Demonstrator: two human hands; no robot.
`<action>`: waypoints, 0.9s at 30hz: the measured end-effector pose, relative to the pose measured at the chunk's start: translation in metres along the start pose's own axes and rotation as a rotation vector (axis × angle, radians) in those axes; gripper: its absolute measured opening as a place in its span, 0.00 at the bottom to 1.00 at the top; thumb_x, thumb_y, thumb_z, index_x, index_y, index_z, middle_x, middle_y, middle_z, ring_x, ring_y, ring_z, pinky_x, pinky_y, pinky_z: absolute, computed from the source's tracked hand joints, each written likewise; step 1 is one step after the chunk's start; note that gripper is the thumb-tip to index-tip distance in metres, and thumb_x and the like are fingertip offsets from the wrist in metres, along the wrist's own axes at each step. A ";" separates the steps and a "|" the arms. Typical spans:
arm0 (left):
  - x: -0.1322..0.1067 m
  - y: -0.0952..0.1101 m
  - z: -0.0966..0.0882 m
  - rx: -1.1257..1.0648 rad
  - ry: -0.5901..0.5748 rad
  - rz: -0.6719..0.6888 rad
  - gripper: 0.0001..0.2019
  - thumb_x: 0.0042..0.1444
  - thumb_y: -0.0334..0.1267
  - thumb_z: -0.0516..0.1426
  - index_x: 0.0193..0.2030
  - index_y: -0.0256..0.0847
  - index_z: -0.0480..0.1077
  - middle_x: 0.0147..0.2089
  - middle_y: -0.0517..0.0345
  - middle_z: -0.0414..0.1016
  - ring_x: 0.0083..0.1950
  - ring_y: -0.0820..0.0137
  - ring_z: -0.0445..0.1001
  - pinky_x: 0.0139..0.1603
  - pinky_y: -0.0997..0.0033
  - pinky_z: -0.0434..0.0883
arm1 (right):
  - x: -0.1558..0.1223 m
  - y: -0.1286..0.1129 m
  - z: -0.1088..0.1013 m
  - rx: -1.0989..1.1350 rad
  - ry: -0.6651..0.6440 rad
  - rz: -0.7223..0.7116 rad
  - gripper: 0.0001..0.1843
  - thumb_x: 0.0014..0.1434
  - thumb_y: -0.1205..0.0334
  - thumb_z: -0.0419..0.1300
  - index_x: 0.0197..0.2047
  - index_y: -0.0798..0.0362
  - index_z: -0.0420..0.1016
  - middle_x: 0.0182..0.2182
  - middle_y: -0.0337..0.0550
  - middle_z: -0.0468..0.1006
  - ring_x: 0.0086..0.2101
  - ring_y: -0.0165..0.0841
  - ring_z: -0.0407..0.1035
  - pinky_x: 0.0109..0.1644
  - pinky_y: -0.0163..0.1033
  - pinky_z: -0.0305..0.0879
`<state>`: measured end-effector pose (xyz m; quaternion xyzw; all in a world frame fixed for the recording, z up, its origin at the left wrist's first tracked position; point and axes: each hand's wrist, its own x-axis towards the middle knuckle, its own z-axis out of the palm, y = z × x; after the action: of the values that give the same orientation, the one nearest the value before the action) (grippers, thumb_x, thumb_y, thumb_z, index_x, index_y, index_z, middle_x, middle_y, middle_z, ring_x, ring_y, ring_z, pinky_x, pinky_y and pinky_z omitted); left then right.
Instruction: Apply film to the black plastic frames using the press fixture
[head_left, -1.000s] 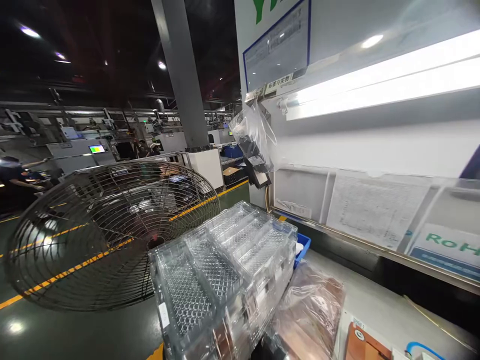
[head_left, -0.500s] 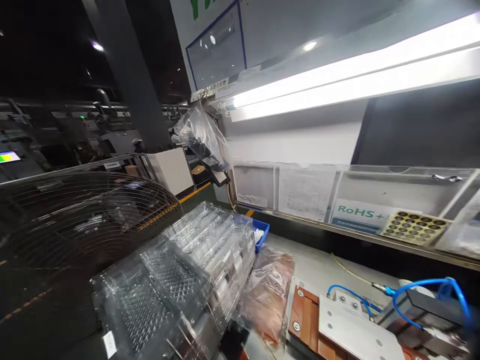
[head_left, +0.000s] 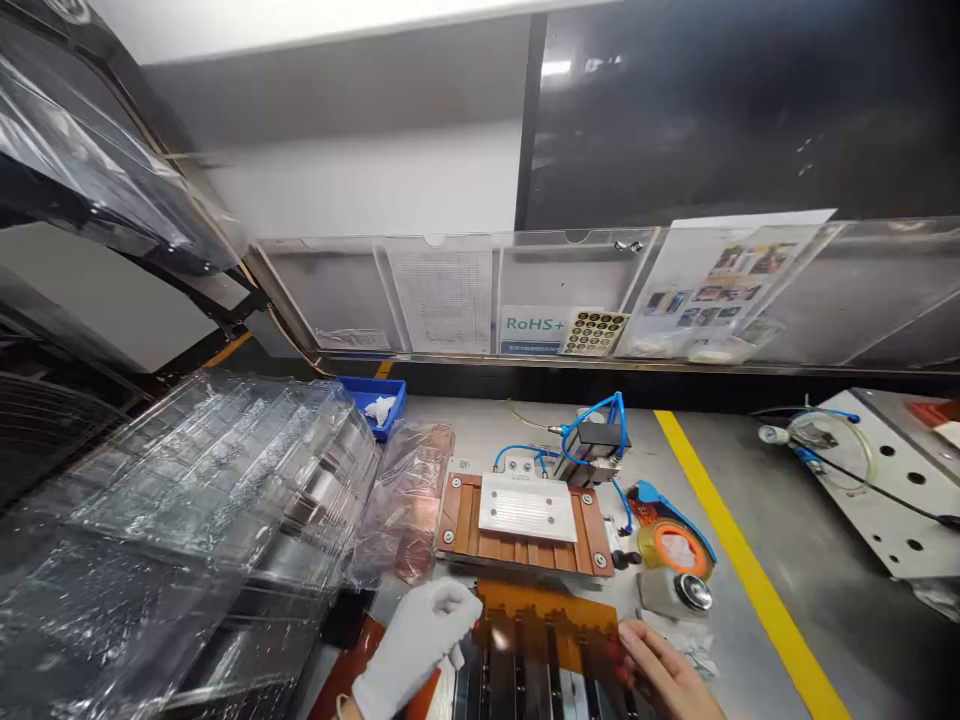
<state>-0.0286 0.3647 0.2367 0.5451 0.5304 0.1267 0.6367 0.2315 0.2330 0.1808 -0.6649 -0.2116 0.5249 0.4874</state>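
Note:
An orange flexible film with dark strips lies at the bottom middle, its lower part cut off by the frame. My left hand, in a white glove, is bunched at the film's upper left corner. My right hand, bare, has its fingers on the film's right edge. Just beyond the film sits a copper-coloured fixture with a white metal plate bolted on top. Neither hand touches the fixture. Blue pneumatic tubing runs from a small cylinder behind it.
Stacked clear plastic trays fill the left side, beside a copper-toned bagged sheet and a blue bin. A tape roll lies right of the fixture. A yellow line crosses the bench, and a perforated metal plate sits far right.
The view has swung right and down, leaving the large fan out of sight. The fixture, orange film and both my hands have come into view.

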 end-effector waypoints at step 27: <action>0.148 0.014 -0.016 0.032 -0.061 -0.061 0.09 0.56 0.41 0.53 0.27 0.43 0.60 0.20 0.72 0.68 0.16 0.79 0.65 0.27 0.73 0.58 | 0.146 -0.056 0.017 -0.124 0.007 0.185 0.18 0.45 0.47 0.65 0.23 0.49 0.63 0.17 0.30 0.65 0.16 0.23 0.53 0.16 0.30 0.45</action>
<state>0.0245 0.4881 0.1715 0.5423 0.5290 0.0821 0.6475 0.2816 0.3798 0.1581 -0.7121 -0.1796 0.5515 0.3955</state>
